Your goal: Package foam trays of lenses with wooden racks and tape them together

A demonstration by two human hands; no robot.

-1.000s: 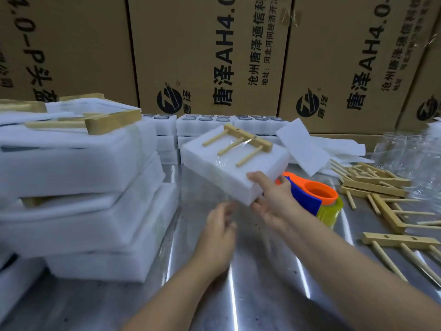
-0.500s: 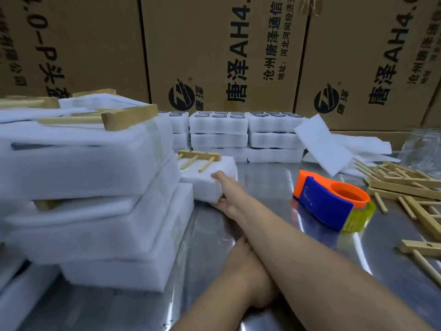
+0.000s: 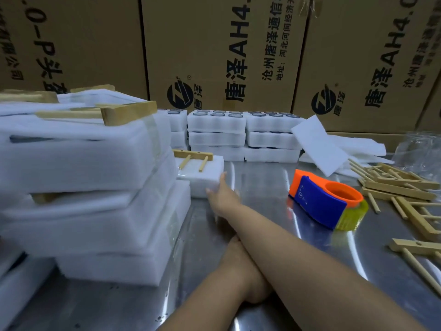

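Gripping foam pack (image 3: 202,179) corner with right hand (image 3: 222,193), 9 o'clock of tape dispenser (image 3: 321,204). Left hand (image 3: 238,263) under forearm, can't tell grip.

the person's arms are bare. the right forearm (image 3: 310,266) is slim and smooth, uncovered from the wrist to the near right edge. the left forearm (image 3: 202,304) is uncovered too, down to the near edge. the right hand (image 3: 222,194) is small and slightly blurred, with one pale fingernail (image 3: 208,191) showing. only the back of the left hand (image 3: 241,271) can be seen.
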